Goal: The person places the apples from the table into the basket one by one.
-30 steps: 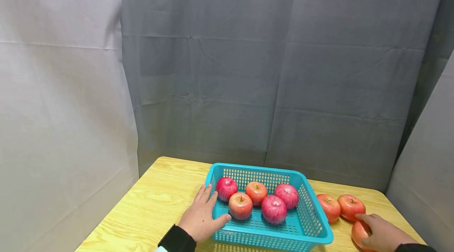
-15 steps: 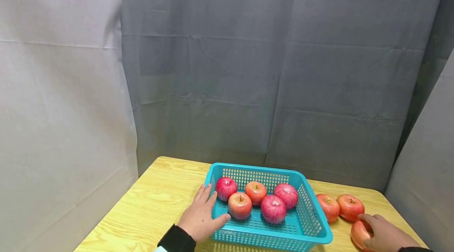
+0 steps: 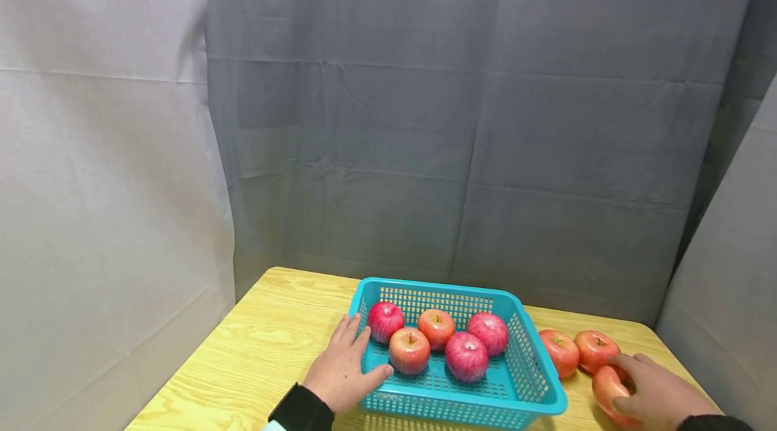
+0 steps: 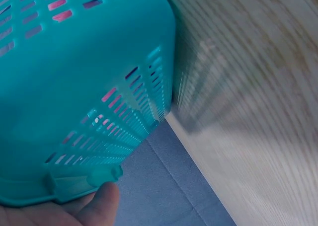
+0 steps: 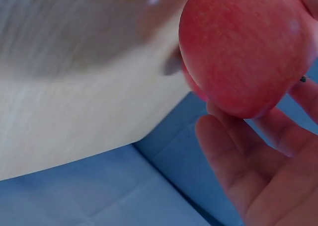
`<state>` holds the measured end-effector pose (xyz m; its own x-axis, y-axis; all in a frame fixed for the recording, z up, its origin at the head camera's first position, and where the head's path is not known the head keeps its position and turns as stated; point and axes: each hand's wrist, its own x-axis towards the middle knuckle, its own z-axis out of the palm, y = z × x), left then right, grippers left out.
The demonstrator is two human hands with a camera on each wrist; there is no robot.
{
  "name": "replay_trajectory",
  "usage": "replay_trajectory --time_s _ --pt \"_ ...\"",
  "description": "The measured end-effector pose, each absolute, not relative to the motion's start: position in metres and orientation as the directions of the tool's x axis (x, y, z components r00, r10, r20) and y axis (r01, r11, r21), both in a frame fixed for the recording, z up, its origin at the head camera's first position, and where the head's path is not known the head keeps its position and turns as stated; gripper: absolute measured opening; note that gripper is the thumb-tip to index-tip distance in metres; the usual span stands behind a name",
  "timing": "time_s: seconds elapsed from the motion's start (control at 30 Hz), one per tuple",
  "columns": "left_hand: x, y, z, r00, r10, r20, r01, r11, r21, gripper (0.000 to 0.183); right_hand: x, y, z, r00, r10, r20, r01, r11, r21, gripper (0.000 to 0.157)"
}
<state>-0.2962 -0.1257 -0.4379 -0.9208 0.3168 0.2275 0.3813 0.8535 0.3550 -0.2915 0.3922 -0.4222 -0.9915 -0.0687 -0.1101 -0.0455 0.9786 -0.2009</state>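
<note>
A turquoise plastic basket (image 3: 461, 411) stands on the table, with several apples inside, some orange-red (image 3: 409, 351) and some deep pink (image 3: 466, 357). My left hand (image 3: 342, 371) rests on its left rim, fingers spread and fairly straight; in the left wrist view, fingers (image 4: 102, 206) touch the basket's edge from below the picture. At the right, my right hand (image 3: 658, 392) holds a red apple (image 3: 607, 392) between thumb and fingers. In the right wrist view that apple (image 5: 243, 47) appears raised off the tabletop, its shadow beneath it.
Two more red apples, one (image 3: 558, 353) beside the basket's right wall and one (image 3: 596, 350) next to it, lie just beyond my right hand. The pale wood table (image 3: 261, 343) ends at a grey cloth (image 3: 364, 148) behind, with light cloths at both sides.
My right hand has shifted slightly left and up with the apple, which now looks tilted and more lifted. The left hand and the basket stay essentially in place.
</note>
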Motion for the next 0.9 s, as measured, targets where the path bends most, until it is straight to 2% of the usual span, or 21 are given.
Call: replay_trajectory --time_s 0.3,0.53,0.73,0.9 --pt "-0.295 -0.125 -0.437 -0.924 0.318 0.213 0.377 0.855 0.356 0.095 -0.282 0.373 -0.398 -0.990 -0.142 0.009 -0.142 0.973 -0.180 0.065" --pt "-0.294 -0.126 -0.436 -0.922 0.319 0.217 0.379 0.855 0.354 0.095 -0.276 0.355 -0.374 -0.977 -0.196 0.087 -0.211 0.947 -0.241 0.059" --pt "-0.294 -0.126 -0.435 -0.921 0.318 0.224 0.381 0.855 0.352 0.094 -0.269 0.333 -0.355 -0.956 -0.236 0.172 -0.268 0.943 -0.195 0.061" --pt "-0.295 -0.126 -0.435 -0.921 0.321 0.221 0.383 0.854 0.352 0.094 -0.270 0.316 -0.345 -0.961 -0.223 0.162 -0.251 0.950 -0.183 0.061"
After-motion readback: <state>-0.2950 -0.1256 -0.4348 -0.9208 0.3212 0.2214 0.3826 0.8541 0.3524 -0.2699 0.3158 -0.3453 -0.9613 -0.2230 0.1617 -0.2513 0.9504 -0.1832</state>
